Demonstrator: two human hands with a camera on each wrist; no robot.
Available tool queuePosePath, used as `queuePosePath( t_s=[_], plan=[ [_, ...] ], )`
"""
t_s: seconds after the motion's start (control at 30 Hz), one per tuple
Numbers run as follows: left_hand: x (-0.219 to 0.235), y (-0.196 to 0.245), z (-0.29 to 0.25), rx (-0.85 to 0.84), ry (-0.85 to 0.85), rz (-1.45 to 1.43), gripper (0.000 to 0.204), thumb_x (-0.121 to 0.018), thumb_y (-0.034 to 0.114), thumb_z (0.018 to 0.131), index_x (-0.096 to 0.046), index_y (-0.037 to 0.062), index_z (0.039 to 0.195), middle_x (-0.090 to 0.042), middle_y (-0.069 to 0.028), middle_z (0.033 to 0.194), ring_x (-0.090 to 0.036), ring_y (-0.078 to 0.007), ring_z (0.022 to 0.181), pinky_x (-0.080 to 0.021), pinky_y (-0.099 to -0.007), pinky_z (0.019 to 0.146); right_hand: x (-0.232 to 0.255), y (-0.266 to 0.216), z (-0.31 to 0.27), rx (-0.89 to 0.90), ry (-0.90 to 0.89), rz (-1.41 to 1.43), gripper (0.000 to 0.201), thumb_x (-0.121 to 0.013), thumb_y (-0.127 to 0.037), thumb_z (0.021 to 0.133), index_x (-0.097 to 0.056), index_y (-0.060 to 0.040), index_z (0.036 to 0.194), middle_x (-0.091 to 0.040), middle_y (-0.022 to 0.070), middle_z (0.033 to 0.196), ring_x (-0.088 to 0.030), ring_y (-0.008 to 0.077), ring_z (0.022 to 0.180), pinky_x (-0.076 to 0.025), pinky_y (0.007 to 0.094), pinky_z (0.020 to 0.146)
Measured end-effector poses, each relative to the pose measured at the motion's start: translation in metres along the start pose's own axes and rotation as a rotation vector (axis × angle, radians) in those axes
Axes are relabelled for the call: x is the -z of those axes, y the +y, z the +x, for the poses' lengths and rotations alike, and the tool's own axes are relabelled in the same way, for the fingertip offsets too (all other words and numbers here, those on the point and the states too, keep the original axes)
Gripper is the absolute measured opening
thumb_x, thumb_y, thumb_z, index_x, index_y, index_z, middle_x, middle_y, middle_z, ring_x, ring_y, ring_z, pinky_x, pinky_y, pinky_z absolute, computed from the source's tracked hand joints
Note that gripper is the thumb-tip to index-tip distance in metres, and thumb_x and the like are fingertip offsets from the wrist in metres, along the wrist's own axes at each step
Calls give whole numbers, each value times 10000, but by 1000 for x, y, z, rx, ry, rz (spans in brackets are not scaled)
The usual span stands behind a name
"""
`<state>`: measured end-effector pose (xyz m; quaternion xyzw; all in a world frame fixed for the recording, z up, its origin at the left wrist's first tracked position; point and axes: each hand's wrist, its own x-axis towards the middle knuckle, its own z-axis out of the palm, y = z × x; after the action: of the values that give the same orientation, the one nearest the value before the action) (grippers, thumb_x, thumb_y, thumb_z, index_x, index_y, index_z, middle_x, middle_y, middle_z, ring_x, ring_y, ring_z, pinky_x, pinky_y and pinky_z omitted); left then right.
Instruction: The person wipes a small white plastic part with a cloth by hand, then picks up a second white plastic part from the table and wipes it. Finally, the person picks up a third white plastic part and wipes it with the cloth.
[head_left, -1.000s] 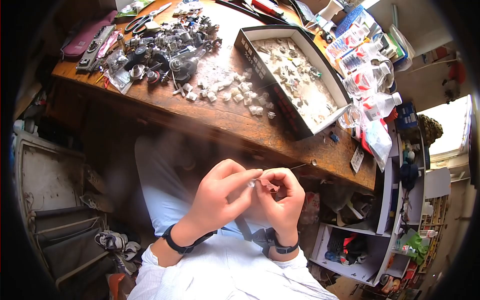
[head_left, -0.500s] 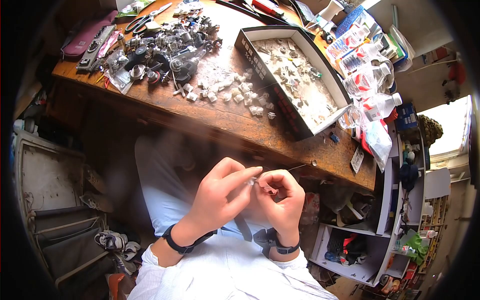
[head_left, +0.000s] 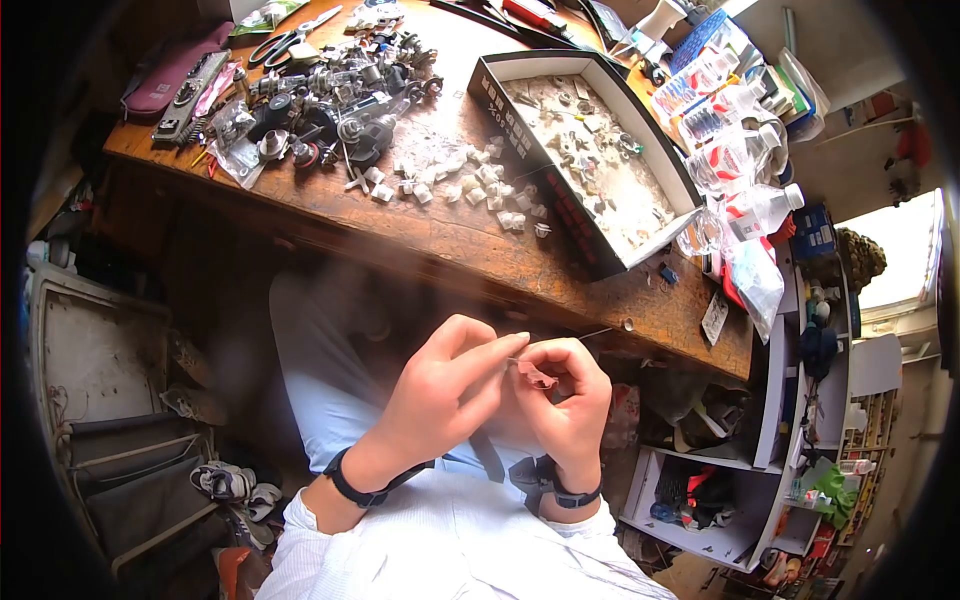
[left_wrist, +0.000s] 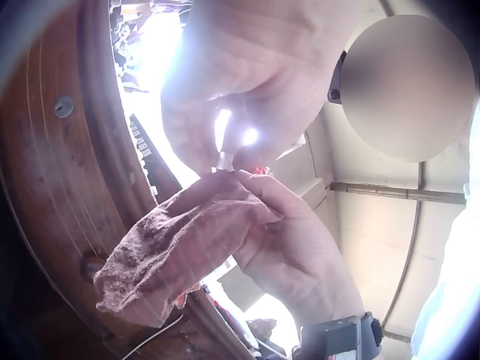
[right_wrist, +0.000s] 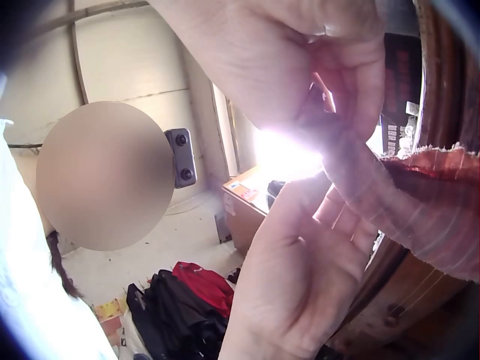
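Note:
In the head view both hands meet above the lap. The left hand (head_left: pixel 455 375) pinches a small whitish piece (left_wrist: pixel 225 160) between thumb and fingertips; most of it is hidden by the fingers. Right beside it, the right hand (head_left: pixel 568 395) holds a dull red cloth (head_left: pixel 538 376) with curled fingers. In the left wrist view the cloth hangs as a long creased fold from the fingertips, its upper end right at the whitish piece. A frayed edge of the cloth shows in the right wrist view.
Across the wooden table (head_left: pixel 400 225) lie loose white plastic pieces (head_left: pixel 485 185), a heap of dark and clear parts (head_left: pixel 340 105) and scissors (head_left: pixel 295 40). A black-sided box (head_left: pixel 560 200) holds several small parts. Plastic bottles (head_left: pixel 760 210) line the right side.
The left fingertips have shifted slightly toward the right hand. The whitish piece, visible between the hands before, is now mostly covered in the head view. The cloth stays in the right hand.

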<state>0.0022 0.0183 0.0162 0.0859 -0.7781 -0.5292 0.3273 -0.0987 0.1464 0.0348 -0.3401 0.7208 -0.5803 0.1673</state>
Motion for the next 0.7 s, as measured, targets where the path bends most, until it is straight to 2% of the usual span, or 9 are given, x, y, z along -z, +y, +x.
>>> queuePosePath(
  t_s=[0.1, 0.17, 0.4, 0.47, 0.6, 0.7],
  plan=[
    [0, 1, 0, 66, 43, -55, 347, -624, -28, 756, -670, 9, 1099, -611, -118, 939, -618, -251, 821, -512, -326, 702, 1, 0, 0, -3, 10, 10, 139, -659, 67, 792, -622, 1, 908, -651, 7, 809, -603, 37, 702, -443, 170, 573],
    [1, -5, -2, 29, 38, -26, 319, -665, -30, 759, -685, 21, 1073, -646, -96, 971, -646, -190, 828, -534, -289, 728, 1, 0, 0, -4, 16, 11, 142, -659, 68, 791, -620, 0, 910, -653, 7, 811, -601, 36, 702, -443, 169, 574],
    [2, -3, 1, 10, 67, -52, 252, -688, -26, 768, -694, 19, 1016, -671, -95, 941, -648, -197, 817, -534, -289, 714, 2, 0, 1, 13, 14, 11, 146, -659, 81, 784, -623, -3, 897, -661, 14, 817, -587, 36, 694, -446, 173, 574],
    [2, -2, 0, 52, 41, -73, 220, -667, -5, 778, -674, 9, 998, -667, -113, 917, -631, -277, 844, -513, -345, 733, 1, 0, 1, 17, 8, 1, 146, -656, 84, 784, -625, -3, 897, -662, 16, 816, -582, 36, 688, -447, 175, 573],
    [3, -2, 2, 38, 47, -55, 209, -672, -3, 780, -676, 8, 989, -667, -114, 896, -629, -278, 819, -511, -349, 720, 0, 0, 1, 12, 15, 51, 146, -633, 104, 792, -625, 4, 898, -650, 26, 850, -577, 43, 713, -450, 179, 594],
    [5, -2, 4, -33, 56, 28, 227, -702, -24, 746, -704, 12, 970, -685, -97, 892, -641, -229, 777, -522, -313, 679, 0, 2, 3, 60, 15, 48, 159, -620, 124, 793, -624, 7, 901, -631, 37, 884, -576, 54, 755, -456, 183, 625]
  ],
)
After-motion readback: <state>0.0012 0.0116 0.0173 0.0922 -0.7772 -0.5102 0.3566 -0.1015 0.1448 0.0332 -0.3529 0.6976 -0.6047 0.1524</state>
